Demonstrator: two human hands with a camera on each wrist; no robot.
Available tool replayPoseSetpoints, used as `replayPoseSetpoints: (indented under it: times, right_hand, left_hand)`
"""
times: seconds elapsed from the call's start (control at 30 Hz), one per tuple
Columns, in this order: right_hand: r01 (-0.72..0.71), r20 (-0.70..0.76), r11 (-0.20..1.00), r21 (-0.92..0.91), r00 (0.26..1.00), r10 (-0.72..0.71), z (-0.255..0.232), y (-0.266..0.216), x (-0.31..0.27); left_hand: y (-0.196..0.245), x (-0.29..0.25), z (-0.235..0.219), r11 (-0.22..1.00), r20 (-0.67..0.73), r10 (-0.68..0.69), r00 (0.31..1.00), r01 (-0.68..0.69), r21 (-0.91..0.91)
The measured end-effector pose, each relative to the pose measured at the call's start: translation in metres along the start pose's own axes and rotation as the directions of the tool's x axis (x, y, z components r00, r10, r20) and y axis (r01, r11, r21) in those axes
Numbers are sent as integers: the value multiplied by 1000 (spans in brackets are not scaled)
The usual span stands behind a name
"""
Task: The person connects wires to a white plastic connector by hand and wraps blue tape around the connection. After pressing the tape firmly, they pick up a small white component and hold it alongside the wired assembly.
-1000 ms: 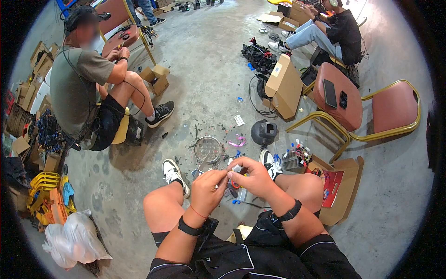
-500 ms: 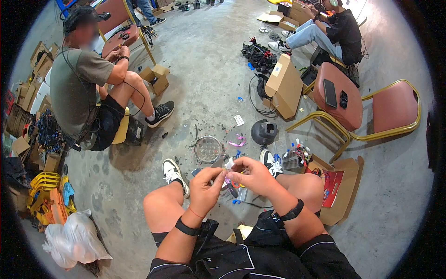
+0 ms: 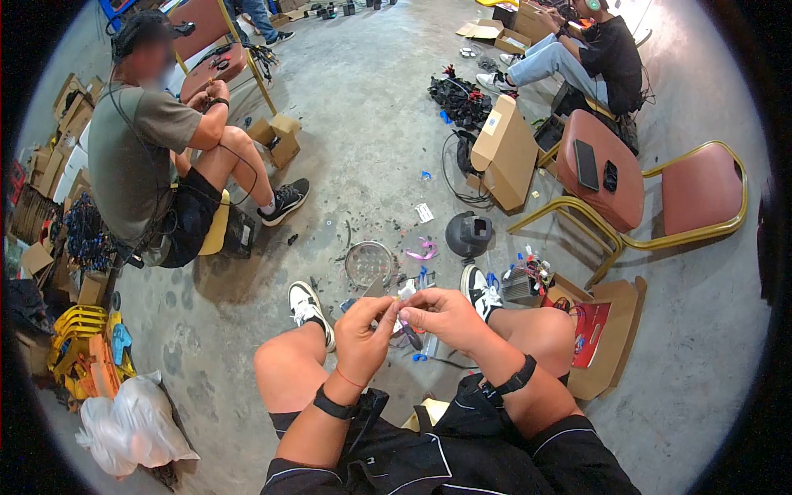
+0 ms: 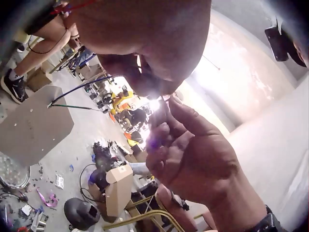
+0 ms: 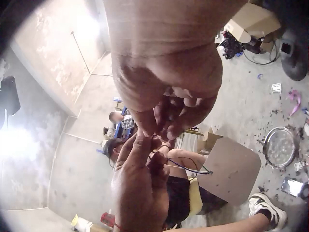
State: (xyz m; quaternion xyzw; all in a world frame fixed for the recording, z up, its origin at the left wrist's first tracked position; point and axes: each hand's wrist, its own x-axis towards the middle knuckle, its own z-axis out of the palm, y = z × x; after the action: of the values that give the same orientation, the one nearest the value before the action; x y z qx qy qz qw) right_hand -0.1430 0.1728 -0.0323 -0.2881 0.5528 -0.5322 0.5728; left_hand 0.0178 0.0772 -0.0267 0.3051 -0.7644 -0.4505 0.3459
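In front of my knees my left hand (image 3: pixel 367 326) and right hand (image 3: pixel 441 318) meet at the fingertips. Both pinch thin wire close together; the pinched end is hidden by the fingers. A blue wire (image 4: pixel 79 87) runs from the left hand to a flat grey plate (image 4: pixel 36 123) with clipped corners, which hangs off to the side. From the same spot on the plate comes a green wire (image 4: pixel 72 106) with a bare, loose tip. The right wrist view shows this plate (image 5: pixel 229 169) beyond the touching fingertips. A small white piece (image 3: pixel 407 289) shows just past the fingers.
A round clear-topped disc (image 3: pixel 370 265), pink scraps (image 3: pixel 423 249) and a black hood-shaped piece (image 3: pixel 469 237) lie on the floor ahead. At right stand an open carton (image 3: pixel 623 330) and a chair (image 3: pixel 602 173) with a phone on it. Another person (image 3: pixel 148 132) sits at left.
The white piece has shifted left from beside the right fingers to just above the joined fingertips. The plate's visible edge has tilted and moved right. Both hands stay together, with small finger movements.
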Motion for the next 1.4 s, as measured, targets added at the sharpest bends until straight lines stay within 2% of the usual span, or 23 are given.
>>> replayPoseSetpoints:
  times: [0.37, 0.53, 0.63, 0.73, 0.8, 0.93, 1.13, 1.2, 1.4]
  right_hand:
    - [-78, 29, 991, 111, 997, 75, 3, 11, 2]
    - [-61, 26, 982, 181, 998, 57, 4, 16, 3]
    - [-35, 9, 989, 142, 999, 34, 4, 16, 3]
    - [7, -35, 999, 35, 999, -5, 6, 13, 2]
    - [103, -125, 967, -231, 983, -135, 8, 14, 2]
    - [147, -174, 963, -227, 966, -189, 13, 17, 2]
    - [87, -255, 987, -132, 960, -119, 18, 10, -1]
    - [177, -264, 910, -374, 921, -288, 18, 10, -3]
    - [253, -221, 806, -536, 879, -423, 19, 1, -5]
  left_hand:
    - [-1, 1, 1, 998, -15, 56, 998, -56, 6]
    - [4, 1, 0, 999, -4, -24, 1000, 23, -33]
    - [3, 2, -1, 1000, 2, -7, 1000, 7, -28]
    - [1, 2, 0, 1000, 0, 12, 1000, -12, -17]
    - [1, 1, 1, 1000, 5, 25, 1000, -25, 5]
    - [2, 1, 2, 999, 0, 42, 999, -42, 19]
    - [1, 0, 5, 999, -7, 30, 1000, -30, 24]
    - [1, 0, 5, 1000, -8, 17, 1000, -16, 23]
    - [-3, -2, 5, 999, -26, -40, 999, 40, 5]
